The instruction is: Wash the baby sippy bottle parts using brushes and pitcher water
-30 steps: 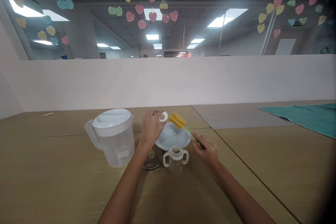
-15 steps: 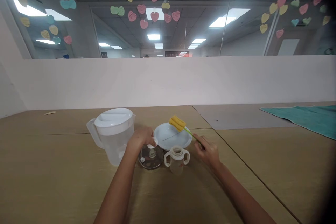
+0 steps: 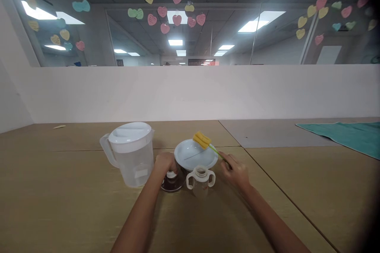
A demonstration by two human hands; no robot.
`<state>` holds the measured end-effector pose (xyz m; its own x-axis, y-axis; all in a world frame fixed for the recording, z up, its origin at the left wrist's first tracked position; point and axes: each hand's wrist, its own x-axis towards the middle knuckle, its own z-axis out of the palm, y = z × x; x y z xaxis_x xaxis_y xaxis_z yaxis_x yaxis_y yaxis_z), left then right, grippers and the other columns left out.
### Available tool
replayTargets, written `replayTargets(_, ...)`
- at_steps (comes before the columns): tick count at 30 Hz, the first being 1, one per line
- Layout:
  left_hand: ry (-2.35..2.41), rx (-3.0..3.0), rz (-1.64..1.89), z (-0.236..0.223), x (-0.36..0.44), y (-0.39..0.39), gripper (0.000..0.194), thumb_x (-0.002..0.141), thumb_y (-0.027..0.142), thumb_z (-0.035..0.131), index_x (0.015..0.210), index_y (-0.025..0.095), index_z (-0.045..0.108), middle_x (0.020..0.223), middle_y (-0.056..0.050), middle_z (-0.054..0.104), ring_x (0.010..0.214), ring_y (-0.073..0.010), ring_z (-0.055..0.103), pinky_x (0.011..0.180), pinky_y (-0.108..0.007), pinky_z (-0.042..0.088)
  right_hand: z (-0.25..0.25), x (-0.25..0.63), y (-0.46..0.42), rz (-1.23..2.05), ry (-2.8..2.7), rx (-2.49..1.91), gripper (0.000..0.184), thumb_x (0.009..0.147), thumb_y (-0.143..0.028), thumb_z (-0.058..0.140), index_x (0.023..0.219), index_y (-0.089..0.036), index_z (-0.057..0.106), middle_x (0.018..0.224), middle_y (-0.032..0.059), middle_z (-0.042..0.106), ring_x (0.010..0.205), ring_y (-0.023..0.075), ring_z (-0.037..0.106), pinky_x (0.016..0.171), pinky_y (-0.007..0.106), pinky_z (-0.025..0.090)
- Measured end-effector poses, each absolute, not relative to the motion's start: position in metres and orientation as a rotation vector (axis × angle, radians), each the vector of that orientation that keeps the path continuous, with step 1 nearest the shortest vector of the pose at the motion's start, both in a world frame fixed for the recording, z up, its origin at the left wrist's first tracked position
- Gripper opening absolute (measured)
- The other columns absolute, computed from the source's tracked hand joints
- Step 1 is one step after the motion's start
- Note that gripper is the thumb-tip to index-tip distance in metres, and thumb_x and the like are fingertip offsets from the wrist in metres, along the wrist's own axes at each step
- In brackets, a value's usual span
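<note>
My left hand (image 3: 166,163) is closed from above around a small white round piece (image 3: 171,174), perhaps a cap, low over a dark-rimmed round disc like a glass lid (image 3: 172,186). My fingers hide much of both, so I cannot tell whether they touch. In my right hand (image 3: 236,170) is the green handle of a sponge brush (image 3: 202,140). Its yellow head hangs over the far part of a white bowl (image 3: 194,163). Between my hands, in front of the bowl, a clear two-handled baby cup (image 3: 201,182) stands upright with its top uncapped.
A clear plastic pitcher (image 3: 132,158) with a white lid stands left of my left hand. A teal cloth (image 3: 353,134) lies at the far right. The wooden table (image 3: 74,197) meets a white wall (image 3: 178,95) at the back.
My left hand has come down with the white piece to the dark disc, covering more of it. My right hand and the sponge brush stay almost where they were. The view has shifted slightly.
</note>
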<state>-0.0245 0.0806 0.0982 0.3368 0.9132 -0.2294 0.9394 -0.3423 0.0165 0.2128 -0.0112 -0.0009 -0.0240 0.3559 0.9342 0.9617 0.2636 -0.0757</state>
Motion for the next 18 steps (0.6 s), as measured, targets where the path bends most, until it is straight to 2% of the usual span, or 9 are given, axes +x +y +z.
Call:
replayTargets(3, 1.728, 2.464, -0.302, 0.105, -0.024, 0.076, 0.043, 0.046, 0.033, 0.079, 0.085, 0.017, 0.071, 0.086, -0.016, 0.071, 0.083, -0.0337, 0.067, 0.068, -0.039, 0.052, -0.001, 0.214, -0.011, -0.782, -1.565, -1.269, 0.029, 0.082, -0.015, 0.045, 0.103, -0.014, 0.066, 0.064, -0.0002, 0.061, 0.044, 0.0066, 0.046, 0.049, 0.019, 0.036)
replayTargets(6, 1.697, 2.563, -0.232, 0.122, -0.024, 0.061, 0.038, 0.053, 0.029, 0.076, 0.088, 0.013, 0.070, 0.095, -0.019, 0.069, 0.090, -0.0349, 0.065, 0.073, -0.041, 0.050, 0.000, 0.214, -0.011, -0.773, -1.540, -1.287, 0.029, 0.083, -0.015, 0.044, 0.103, -0.015, 0.066, 0.065, -0.0001, 0.062, 0.045, 0.0066, 0.047, 0.048, 0.019, 0.036)
replayTargets(9, 1.557, 2.702, -0.085, 0.135, -0.020, 0.040, 0.043, 0.064, 0.024, 0.068, 0.107, 0.017, 0.064, 0.109, -0.013, 0.065, 0.101, -0.0285, 0.061, 0.081, -0.035, 0.048, 0.001, 0.214, -0.012, -0.764, -1.501, -1.325, 0.030, 0.083, -0.016, 0.043, 0.104, -0.015, 0.065, 0.067, 0.0004, 0.063, 0.047, 0.0073, 0.049, 0.049, 0.019, 0.037)
replayTargets(12, 1.159, 2.808, 0.021, 0.133, -0.007, 0.021, 0.059, 0.063, 0.030, 0.070, 0.120, 0.024, 0.055, 0.119, -0.006, 0.061, 0.108, -0.0235, 0.056, 0.086, -0.030, 0.045, 0.002, 0.215, -0.012, -0.736, -1.462, -1.351, 0.031, 0.084, -0.017, 0.041, 0.104, -0.016, 0.064, 0.073, 0.0022, 0.066, 0.053, 0.0092, 0.054, 0.053, 0.020, 0.041)
replayTargets(15, 0.914, 2.828, -0.074, 0.120, 0.011, 0.011, 0.066, 0.058, 0.037, 0.074, 0.119, 0.023, 0.054, 0.117, -0.007, 0.061, 0.107, -0.0249, 0.056, 0.085, -0.030, 0.044, 0.003, 0.217, -0.013, -0.671, -1.416, -1.371, 0.032, 0.083, -0.018, 0.041, 0.105, -0.016, 0.063, 0.082, 0.0041, 0.068, 0.058, 0.0109, 0.057, 0.056, 0.021, 0.044)
replayTargets(18, 0.911, 2.852, -0.147, 0.111, 0.021, 0.010, 0.055, 0.058, 0.036, 0.074, 0.108, 0.019, 0.060, 0.108, -0.008, 0.063, 0.098, -0.0256, 0.059, 0.079, -0.030, 0.046, 0.004, 0.220, -0.013, -0.605, -1.361, -1.369, 0.032, 0.082, -0.019, 0.041, 0.106, -0.016, 0.063, 0.087, 0.0052, 0.069, 0.059, 0.0115, 0.059, 0.056, 0.023, 0.046)
